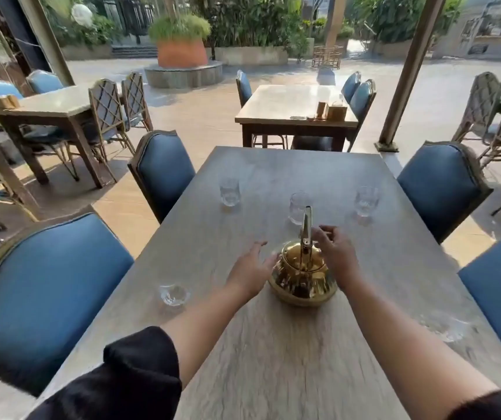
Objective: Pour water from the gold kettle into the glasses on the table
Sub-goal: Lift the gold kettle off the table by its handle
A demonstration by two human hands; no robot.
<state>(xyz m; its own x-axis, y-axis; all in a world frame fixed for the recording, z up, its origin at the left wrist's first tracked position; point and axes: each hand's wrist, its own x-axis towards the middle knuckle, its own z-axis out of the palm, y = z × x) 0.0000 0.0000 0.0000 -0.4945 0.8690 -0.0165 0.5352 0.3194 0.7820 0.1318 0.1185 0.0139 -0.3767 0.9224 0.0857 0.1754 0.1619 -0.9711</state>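
Note:
The gold kettle [302, 275] stands near the middle of the grey wooden table [273, 344], its handle upright. My left hand [250, 268] hovers open just left of the kettle's body. My right hand [335, 253] is beside the handle on the right, fingers spread, holding nothing. Clear glasses stand around it: one far left [229, 191], one behind the handle [298, 207], one far right [366, 200], a low one near left [174, 294], and a blurred one near right [446, 325].
Blue padded chairs flank the table: two on the left [164, 174] [46, 286], two on the right [440, 183] [500, 292]. Other tables [297, 107] with chairs stand beyond. A metal post [400, 86] rises at the far right.

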